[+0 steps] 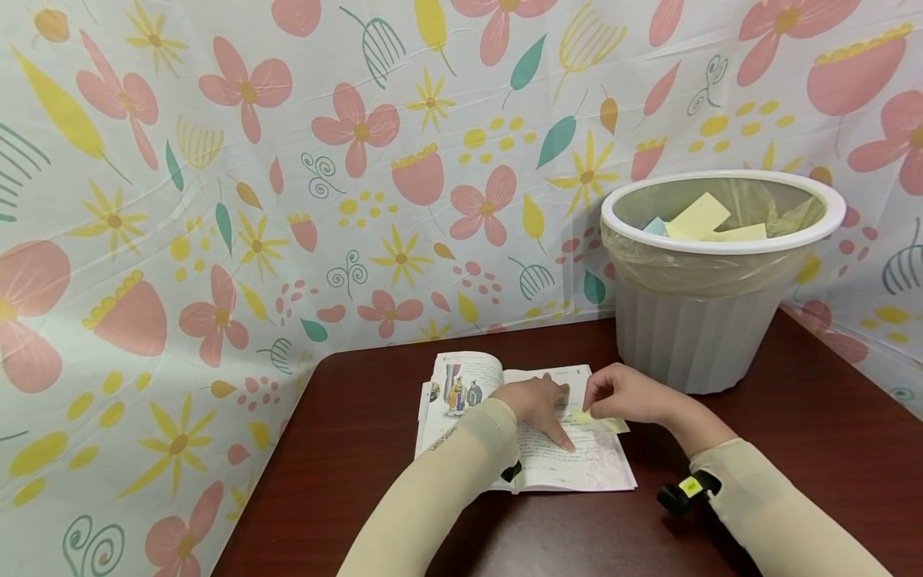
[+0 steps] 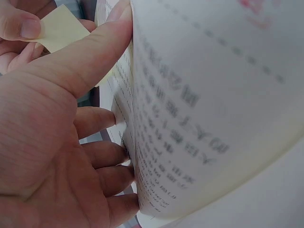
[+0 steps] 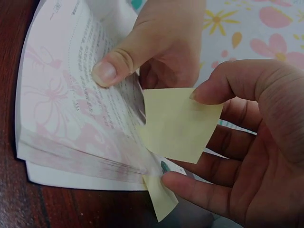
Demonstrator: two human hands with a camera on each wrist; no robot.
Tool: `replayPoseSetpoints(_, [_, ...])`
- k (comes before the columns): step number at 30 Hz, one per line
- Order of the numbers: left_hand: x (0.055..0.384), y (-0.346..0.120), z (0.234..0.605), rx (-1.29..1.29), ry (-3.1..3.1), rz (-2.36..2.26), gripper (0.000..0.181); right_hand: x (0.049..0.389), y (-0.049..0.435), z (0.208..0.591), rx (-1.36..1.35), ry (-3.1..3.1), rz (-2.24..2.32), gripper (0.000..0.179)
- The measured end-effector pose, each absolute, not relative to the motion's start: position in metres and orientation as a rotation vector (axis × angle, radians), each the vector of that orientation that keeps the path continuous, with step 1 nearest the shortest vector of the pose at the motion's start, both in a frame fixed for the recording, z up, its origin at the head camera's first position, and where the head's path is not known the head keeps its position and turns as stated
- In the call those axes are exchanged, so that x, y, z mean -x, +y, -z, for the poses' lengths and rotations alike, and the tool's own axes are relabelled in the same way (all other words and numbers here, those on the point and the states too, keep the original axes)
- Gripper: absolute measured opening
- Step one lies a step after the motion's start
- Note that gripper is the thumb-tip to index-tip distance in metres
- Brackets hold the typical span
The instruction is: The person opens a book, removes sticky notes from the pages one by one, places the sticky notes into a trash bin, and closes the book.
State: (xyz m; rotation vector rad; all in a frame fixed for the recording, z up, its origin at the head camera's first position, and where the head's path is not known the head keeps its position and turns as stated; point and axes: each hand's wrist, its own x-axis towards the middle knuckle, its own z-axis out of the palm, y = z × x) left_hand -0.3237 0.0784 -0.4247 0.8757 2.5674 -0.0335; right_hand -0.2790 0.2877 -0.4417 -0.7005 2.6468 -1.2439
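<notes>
An open book [image 1: 551, 474] lies on the dark table, with a colour picture on its left page and printed text on the right. My left hand [image 1: 535, 403] presses on the right page, fingers and thumb spread. In the right wrist view, its thumb [image 3: 105, 73] rests on the text. My right hand [image 1: 629, 393] is at the page's outer edge, pinching a yellow sticky note [image 3: 178, 126] between thumb and fingers. Another yellow piece [image 3: 162, 199] sticks out past the page edge, near a fingertip of my right hand. Where the held note's inner edge meets the page is unclear.
Behind and right of the book stands a grey wastebasket [image 1: 692, 320] with a white rim and clear liner. Yellow notes [image 1: 698, 216] and a light blue one [image 1: 654, 227] lie inside. A floral curtain [image 1: 288, 200] hangs along the back of the table [image 1: 346, 433].
</notes>
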Motion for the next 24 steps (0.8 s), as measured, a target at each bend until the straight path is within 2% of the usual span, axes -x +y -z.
replayPoseSetpoints(24, [0.3257,0.0787,0.4289,-0.865,2.583,0.026,0.108,0.276,0.29,0.4333,0.781,2.587,1.283,0.009])
